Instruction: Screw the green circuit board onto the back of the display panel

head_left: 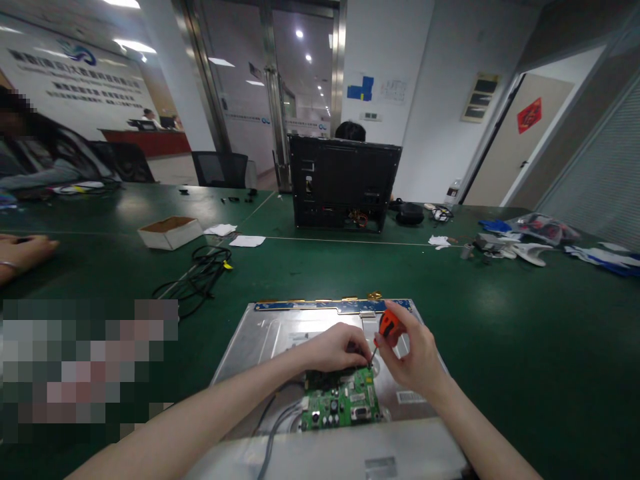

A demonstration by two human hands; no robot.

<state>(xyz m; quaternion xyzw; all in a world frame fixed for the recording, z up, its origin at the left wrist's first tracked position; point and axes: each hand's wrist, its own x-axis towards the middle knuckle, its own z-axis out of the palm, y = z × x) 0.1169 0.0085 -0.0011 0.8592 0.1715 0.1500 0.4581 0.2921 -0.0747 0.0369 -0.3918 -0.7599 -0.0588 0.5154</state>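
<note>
Head view: a bare metal monitor back panel (280, 333) lies flat on the green counter (525, 333), near the person. On its near part sits a green circuit board (343, 400), with grey cables (277, 420) running off its left edge toward the near side.

The right hand (415, 360) has its fingers closed around an orange-handled screwdriver (386, 325), the shaft slanting down and left so the tip meets the far edge of the circuit board. The left hand (335, 348) rests on that same far edge, fingers curled and pinched just beside the screwdriver tip; whether they hold anything cannot be told.

Farther off on the left lie a coiled black cable (200, 273) and a small open cardboard box (170, 232). Far across the counter stands a black computer case (345, 181), with a person's dark head just behind it. Another person's hand (23, 253) rests at the left edge.
</note>
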